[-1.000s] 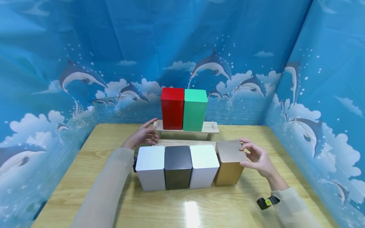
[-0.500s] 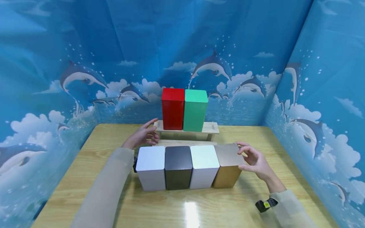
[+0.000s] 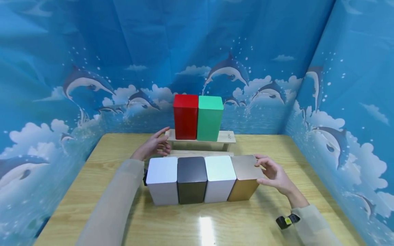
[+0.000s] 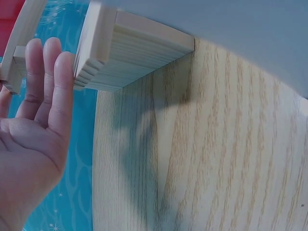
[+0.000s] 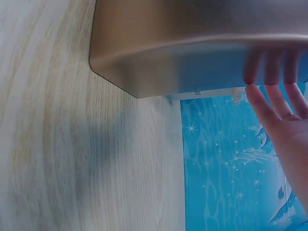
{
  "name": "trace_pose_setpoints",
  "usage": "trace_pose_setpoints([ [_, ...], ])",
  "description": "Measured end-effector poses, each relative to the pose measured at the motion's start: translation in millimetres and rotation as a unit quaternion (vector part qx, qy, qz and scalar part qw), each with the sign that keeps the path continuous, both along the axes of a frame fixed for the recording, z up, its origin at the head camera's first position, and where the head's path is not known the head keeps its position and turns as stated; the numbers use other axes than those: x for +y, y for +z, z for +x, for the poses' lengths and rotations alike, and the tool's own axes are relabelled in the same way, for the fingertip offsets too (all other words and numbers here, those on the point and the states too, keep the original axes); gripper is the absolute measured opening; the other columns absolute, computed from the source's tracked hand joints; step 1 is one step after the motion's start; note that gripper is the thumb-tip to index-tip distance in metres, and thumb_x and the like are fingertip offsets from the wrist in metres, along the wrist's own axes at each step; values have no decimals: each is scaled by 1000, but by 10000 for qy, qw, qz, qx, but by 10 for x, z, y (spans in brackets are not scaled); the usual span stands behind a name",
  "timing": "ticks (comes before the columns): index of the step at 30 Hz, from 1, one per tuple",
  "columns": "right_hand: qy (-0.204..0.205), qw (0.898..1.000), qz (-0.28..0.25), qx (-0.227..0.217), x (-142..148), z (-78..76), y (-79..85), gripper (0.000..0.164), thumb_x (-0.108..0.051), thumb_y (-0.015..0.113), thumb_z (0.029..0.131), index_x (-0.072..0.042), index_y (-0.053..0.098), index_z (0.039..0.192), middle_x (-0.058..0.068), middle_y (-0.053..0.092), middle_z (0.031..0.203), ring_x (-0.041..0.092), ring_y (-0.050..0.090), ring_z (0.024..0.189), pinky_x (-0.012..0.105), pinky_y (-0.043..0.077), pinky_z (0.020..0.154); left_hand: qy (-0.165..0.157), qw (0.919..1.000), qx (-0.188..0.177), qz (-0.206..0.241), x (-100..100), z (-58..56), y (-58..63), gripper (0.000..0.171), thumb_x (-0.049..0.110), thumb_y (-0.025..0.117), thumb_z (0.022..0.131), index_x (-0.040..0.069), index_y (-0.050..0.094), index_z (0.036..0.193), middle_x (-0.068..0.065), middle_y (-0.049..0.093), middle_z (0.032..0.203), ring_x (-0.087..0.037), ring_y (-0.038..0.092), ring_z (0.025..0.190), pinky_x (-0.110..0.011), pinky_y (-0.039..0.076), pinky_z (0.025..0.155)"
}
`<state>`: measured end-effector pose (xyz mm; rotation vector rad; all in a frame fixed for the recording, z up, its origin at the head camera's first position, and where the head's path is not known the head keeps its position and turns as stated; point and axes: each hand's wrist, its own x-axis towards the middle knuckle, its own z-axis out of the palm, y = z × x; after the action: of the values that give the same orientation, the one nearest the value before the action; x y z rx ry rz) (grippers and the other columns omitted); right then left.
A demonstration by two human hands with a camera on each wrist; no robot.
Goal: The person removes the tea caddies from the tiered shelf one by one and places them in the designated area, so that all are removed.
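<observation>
On the table's near side stand a white box (image 3: 162, 171), a black box (image 3: 192, 169), a second white box (image 3: 220, 169) and a gold box (image 3: 246, 167), side by side. My right hand (image 3: 275, 173) touches the gold box's right side with fingertips and thumb. In the right wrist view its straight fingers (image 5: 269, 103) meet the shiny gold wall. At the left end of a stepped wooden stand (image 3: 226, 136), my left hand (image 3: 154, 145) holds nothing, its fingers (image 4: 61, 91) loosely extended beside the wood. Whether they touch it, I cannot tell.
A red box (image 3: 186, 118) and a green box (image 3: 210, 118) stand on the stand's upper step. The lower step (image 3: 200, 153) lies partly behind the front row. Blue dolphin-print sheets (image 3: 147, 51) wall in the back and sides of the wooden table (image 3: 172, 225).
The gold box has slid left against the second white box, closing the gap between them. My right hand has moved left with it. The left hand stays put.
</observation>
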<state>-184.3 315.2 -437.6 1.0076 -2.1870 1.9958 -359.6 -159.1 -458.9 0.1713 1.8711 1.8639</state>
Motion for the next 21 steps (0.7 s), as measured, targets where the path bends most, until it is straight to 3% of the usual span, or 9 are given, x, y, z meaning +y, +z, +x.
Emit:
trace_pose_setpoints([
  [3, 131, 9999, -62, 72, 6, -5, -11, 39, 20, 59, 76, 14, 43, 111, 21, 31, 140, 18, 31, 132, 25, 40, 96, 15, 10000, -29, -3, 1, -2, 1, 59, 39, 50, 95, 38, 22, 146, -29, 56, 105, -32, 65, 81, -50, 52, 75],
  [10, 531, 9967, -328, 515, 6, -30, 1, 51, 23, 55, 78, 21, 35, 124, 31, 26, 141, 25, 38, 127, 28, 43, 94, 71, 9999, -116, 34, 8, -3, -4, 55, 38, 51, 95, 42, 27, 144, -30, 56, 105, -33, 65, 81, -50, 52, 75],
  [21, 459, 9964, -438, 570, 16, -72, 79, 47, 23, 50, 80, 24, 34, 124, 36, 25, 139, 34, 32, 131, 33, 42, 97, -61, 10000, -57, 25, -2, -13, 3, 57, 38, 50, 95, 40, 22, 146, -21, 60, 97, -32, 65, 82, -50, 52, 76],
])
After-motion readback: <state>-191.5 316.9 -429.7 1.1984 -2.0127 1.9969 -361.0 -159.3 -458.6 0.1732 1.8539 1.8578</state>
